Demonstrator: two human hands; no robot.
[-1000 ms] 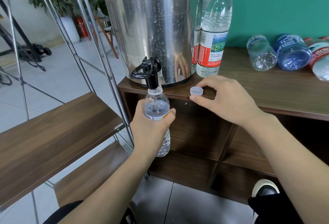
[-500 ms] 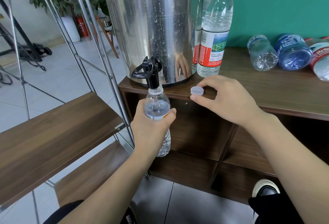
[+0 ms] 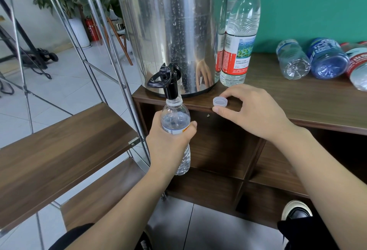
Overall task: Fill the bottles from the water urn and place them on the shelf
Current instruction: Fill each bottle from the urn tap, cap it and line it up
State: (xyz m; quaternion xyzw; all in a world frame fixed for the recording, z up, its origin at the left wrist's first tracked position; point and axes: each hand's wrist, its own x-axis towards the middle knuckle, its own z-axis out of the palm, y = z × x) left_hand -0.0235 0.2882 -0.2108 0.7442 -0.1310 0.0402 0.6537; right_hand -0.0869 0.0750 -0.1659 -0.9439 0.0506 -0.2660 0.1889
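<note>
A steel water urn stands on the wooden cabinet. My left hand grips an uncapped clear bottle, upright, with its mouth right under the urn's black tap. Water shows inside the bottle near the shoulder. My right hand rests at the cabinet's front edge and pinches the white bottle cap between thumb and forefinger. The wooden shelf on a metal frame lies to the left, below the tap.
A tall capped bottle with a red cap stands right of the urn. Three bottles lie on their sides at the back right: a clear one, a blue one, and a red-labelled one. Open cabinet compartments sit below.
</note>
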